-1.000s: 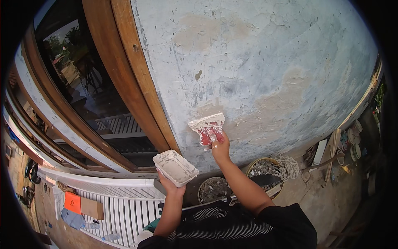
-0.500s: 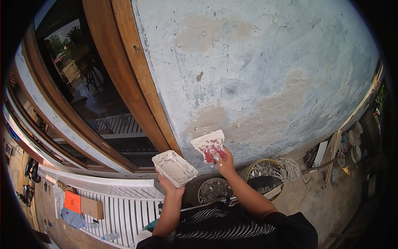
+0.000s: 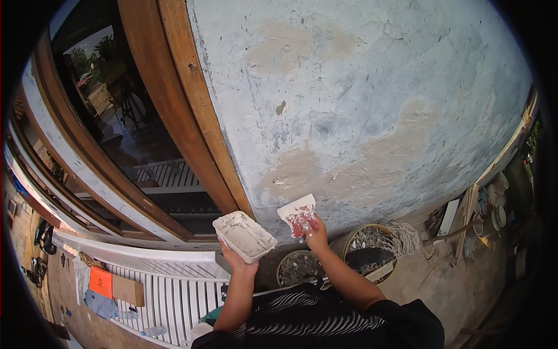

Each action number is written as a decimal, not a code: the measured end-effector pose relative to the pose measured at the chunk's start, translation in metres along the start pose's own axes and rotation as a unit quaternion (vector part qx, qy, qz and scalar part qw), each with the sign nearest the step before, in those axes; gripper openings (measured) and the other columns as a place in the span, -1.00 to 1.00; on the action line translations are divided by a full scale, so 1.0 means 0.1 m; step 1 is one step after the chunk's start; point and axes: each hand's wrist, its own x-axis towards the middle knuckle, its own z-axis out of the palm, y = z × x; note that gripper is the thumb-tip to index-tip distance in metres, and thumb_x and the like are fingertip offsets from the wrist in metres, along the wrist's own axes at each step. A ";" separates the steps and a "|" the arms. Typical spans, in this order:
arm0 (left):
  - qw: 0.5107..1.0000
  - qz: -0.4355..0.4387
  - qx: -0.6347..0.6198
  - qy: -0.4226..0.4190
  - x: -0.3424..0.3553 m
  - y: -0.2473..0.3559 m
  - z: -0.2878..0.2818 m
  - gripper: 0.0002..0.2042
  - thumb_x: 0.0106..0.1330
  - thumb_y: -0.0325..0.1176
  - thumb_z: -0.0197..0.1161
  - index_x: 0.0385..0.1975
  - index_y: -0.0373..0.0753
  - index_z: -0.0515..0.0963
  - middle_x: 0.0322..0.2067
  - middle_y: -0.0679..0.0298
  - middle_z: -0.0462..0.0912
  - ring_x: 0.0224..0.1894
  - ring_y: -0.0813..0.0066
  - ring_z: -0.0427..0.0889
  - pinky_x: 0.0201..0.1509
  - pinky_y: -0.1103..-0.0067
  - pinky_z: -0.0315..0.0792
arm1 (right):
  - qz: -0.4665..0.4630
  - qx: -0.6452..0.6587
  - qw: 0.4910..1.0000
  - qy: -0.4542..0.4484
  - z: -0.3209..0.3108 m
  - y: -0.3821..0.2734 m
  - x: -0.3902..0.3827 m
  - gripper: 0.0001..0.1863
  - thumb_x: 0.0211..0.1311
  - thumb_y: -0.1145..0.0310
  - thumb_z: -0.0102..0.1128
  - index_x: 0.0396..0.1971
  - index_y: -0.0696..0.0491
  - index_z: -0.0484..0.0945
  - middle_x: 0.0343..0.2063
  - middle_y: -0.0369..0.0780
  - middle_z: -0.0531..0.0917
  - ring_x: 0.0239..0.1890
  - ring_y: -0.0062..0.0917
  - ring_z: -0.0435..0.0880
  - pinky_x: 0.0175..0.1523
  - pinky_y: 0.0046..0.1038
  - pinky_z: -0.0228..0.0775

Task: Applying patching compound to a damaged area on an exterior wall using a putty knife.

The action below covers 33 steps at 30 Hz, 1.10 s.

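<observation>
left hand (image 3: 238,260) grips a putty tray (image 3: 244,235), right hand (image 3: 315,228) clamps a scraper (image 3: 298,213) near the wall (image 3: 360,104)

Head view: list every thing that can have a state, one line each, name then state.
left hand: gripping the tray from below
tray: held tilted, filler coating its inside
right hand: closed on the scraper's red handle
scraper: blade up, smeared with filler, close to the wall
wall: patchy, bare tan spots, cracked
window: wooden frame, glass reflecting
buckets: open, holding rubble
</observation>
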 end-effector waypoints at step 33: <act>1.000 -0.023 0.004 -0.003 -0.05 -0.04 -0.03 -0.40 0.47 0.25 -0.36 0.31 0.04 0.31 0.24 0.31 0.45 0.25 0.11 0.45 0.30 0.06 0.33 | -0.027 0.155 0.988 0.004 0.97 -1.33 -0.02 -0.83 0.41 0.37 0.13 -0.10 0.11 0.54 -0.30 -0.24 0.67 -0.41 -0.58 0.68 -0.48 -0.48 0.54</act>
